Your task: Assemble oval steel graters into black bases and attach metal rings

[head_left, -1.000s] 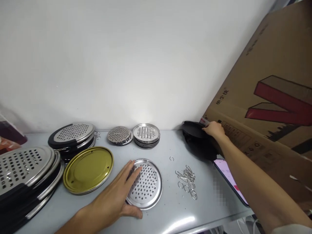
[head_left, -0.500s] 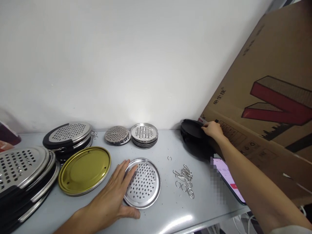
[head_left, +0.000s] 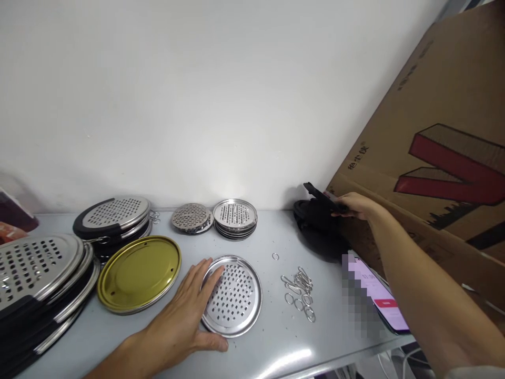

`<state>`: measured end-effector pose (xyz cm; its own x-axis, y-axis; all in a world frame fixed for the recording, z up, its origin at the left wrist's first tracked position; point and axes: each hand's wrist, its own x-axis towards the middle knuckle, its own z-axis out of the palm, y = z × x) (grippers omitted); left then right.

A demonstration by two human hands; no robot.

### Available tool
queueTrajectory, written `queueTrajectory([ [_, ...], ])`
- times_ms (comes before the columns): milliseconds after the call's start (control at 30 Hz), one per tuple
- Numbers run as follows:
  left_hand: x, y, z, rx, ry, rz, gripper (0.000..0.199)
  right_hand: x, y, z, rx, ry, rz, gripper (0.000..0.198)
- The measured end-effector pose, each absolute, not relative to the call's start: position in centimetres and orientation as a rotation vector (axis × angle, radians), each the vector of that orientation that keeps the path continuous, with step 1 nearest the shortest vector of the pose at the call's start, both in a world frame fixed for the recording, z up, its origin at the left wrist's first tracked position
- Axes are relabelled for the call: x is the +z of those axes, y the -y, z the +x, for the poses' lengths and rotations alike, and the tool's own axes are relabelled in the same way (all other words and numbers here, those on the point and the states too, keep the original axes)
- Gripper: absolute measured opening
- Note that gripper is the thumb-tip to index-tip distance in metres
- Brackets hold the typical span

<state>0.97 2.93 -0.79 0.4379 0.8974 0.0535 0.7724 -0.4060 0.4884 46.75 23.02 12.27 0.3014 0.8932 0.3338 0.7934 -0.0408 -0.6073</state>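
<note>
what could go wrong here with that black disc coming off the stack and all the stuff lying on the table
1. The right hand pinches the tilted black disc only at its edge, so it might slip back onto the black stack.
2. The phone lies under that forearm at the table edge; a brush could knock it off.
3. The loose rings could scatter if swept.

Both forearms are seen bare, with no watch or rings. A pale sleeve edge [head_left: 469,372] is glimpsed at five o'clock, on the right arm.
</note>
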Motion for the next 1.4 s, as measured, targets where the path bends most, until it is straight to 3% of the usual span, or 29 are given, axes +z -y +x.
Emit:
queueTrajectory([
  [100,-0.5,-3.0,1.0,0.384,-1.391,2.274,0.119,11.6,-20.1,43.9,0.38,1.56,-1.872,0.034],
  [200,-0.4,-3.0,0.9,0.394,-1.39,2.271,0.119,9.7,-16.0,40.4,0.395,1.599,-1.786,0.037],
  [367,-0.3,-2.9,1.0,0.409,-1.384,2.294,0.119,7.4,-10.7,35.7,-0.053,1.756,-1.681,0.039],
  [467,-0.3,-2.8,1.3,0.432,-1.426,2.296,0.12,6.6,-9.6,34.3,-0.136,1.802,-1.583,0.038],
  [667,-0.5,-2.7,1.4,0.458,-1.432,2.288,0.121,5.4,-9.6,32.9,-0.008,1.851,-1.518,0.037],
  [1133,1.5,-3.4,1.1,0.566,-1.463,2.117,0.114,3.7,-11.4,33.4,0.308,1.764,-1.835,0.036],
  [1400,1.8,-3.4,1.2,0.399,-1.479,2.174,0.116,2.9,-10.7,33.1,0.241,1.724,-1.68,0.037],
])
